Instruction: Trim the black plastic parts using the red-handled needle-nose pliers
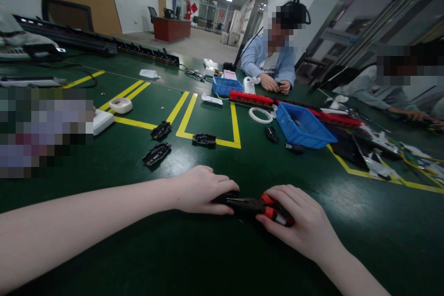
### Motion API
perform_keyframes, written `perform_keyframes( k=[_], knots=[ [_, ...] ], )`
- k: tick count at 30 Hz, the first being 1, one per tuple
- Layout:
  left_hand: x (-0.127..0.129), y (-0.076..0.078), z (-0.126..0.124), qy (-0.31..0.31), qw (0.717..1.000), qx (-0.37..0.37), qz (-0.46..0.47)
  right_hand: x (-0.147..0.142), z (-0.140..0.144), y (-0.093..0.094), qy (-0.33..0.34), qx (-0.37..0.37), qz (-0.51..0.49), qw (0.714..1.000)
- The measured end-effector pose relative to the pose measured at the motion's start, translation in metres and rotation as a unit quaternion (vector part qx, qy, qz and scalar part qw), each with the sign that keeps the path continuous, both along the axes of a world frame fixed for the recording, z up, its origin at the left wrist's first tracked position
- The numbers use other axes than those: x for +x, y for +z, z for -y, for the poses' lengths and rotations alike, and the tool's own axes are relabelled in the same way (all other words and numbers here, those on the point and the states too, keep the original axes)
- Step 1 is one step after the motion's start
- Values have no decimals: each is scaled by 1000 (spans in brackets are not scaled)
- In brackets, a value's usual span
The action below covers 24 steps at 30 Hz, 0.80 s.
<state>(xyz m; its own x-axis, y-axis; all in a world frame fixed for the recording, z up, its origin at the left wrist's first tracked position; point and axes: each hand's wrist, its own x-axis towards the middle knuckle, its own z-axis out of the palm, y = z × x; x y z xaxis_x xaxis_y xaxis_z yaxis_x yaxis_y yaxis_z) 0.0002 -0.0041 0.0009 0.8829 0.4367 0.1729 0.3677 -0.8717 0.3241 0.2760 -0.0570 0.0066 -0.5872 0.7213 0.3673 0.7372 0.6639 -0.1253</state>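
Note:
My left hand (208,192) is closed around a small black plastic part (222,198), most of which its fingers hide. In my right hand (298,212) is a pair of pliers (248,204) with red and black handles, gripped from the right. The pliers' narrow jaws point left and meet the black part at my left fingertips; whether they bite on it I cannot tell. Beyond my left hand, black molded shells (157,154) lie on the green table, with another black shell (204,139) close to the yellow tape.
A blue bin (303,127) holding dark parts stands at the right, beside a white ring (261,115) and a curved black piece (271,134). Farther back is a second blue bin (227,87). A tape roll (121,105) lies left. Co-workers sit across the table (114,240).

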Motion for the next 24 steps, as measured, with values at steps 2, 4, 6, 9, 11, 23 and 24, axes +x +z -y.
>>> perform_keyframes(
  k=[2,4,6,9,11,23,24],
  knots=[
    [0,0,0,0,1000,-1,1,-2,0,2,-1,7,4,1000],
    [0,0,0,1,1000,3,0,-6,1,6,1,15,12,1000],
    [0,0,0,1,1000,6,0,-8,1,8,5,28,17,999],
    [0,0,-1,-1,1000,0,5,-8,1,8,7,56,13,998],
    [0,0,-1,-2,1000,-6,9,-6,1,6,3,70,6,997],
    [-1,-1,-1,3,1000,0,6,2,-2,7,-7,82,1,997],
    [-1,-1,-1,3,1000,1,8,2,-2,7,-7,79,2,997]
  ],
)
